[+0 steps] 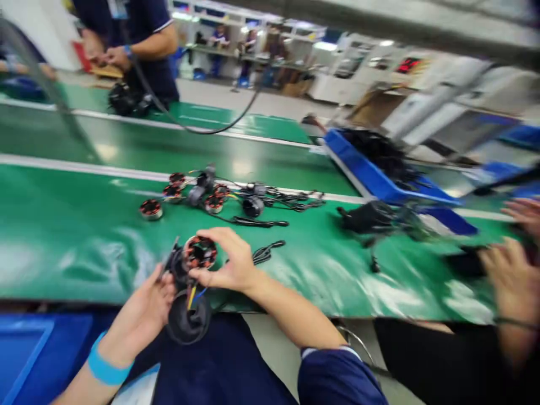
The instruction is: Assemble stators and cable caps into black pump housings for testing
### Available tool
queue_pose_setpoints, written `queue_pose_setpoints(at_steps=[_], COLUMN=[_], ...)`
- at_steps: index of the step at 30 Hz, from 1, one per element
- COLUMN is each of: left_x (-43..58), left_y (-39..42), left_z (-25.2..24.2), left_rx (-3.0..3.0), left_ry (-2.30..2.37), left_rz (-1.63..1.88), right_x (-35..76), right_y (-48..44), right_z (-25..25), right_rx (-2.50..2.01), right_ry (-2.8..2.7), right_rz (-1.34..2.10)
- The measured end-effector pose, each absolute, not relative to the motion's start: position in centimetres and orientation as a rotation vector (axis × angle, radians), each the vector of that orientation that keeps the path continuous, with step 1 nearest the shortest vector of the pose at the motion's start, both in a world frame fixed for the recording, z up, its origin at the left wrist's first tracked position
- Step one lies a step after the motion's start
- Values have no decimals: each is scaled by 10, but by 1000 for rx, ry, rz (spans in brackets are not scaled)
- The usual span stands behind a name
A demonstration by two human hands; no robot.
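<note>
Between the thumb and fingers of my right hand (234, 261) is a round motor stator (201, 252) with copper windings, its face turned up. My left hand (148, 306) is closed around a black plastic housing (179, 269) just left of the stator; its exact shape is partly hidden. Below both hangs a round black cover (189, 326). Yellow and blue wires (194, 297) run between the stator and this cover. Beyond my hands, another stator (151, 208) lies by itself on the green mat, near a cluster of stators and black motor parts (206, 194).
Coiled black cables (268, 252) lie right of my hands on the green bench (105, 253). A blue tray (371, 169) of black parts stands at back right. At right, a co-worker's blurred hands (512, 275) are near black parts; another person (130, 50) stands across the bench.
</note>
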State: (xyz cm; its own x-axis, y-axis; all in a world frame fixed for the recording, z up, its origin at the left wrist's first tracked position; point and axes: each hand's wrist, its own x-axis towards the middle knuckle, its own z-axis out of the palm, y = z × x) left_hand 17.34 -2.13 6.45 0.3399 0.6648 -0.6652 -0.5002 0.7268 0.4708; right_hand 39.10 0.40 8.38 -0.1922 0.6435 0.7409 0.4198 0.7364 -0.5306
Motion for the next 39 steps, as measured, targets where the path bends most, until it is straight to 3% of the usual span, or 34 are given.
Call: queue_pose_setpoints(at_steps=[3,12,18,22,29,35,39], left_x=[181,185,183,181,169,160,156], left_y=[-31,-24,-17,-14,-41,-61,-49], left_z=[79,88,89,79,50,49,34], left_rx=[-188,-259,-252,-215,375,970,1603], left_ry=[1002,957,985,1006,931,957,1382], left_rz=[842,855,907,954,1111,869,1251], right_x=[400,415,398,387,373,376,376], right_y=[7,22,15,11,12,-2,6], right_z=[82,98,77,56,38,61,53], right_rx=[-866,-690,-937,-909,-851,-825,-924], right_ry=[-1925,-2230,-2105,-2216,-2144,-2029,-2056], right_rz=[325,791,539,577,314,51,188])
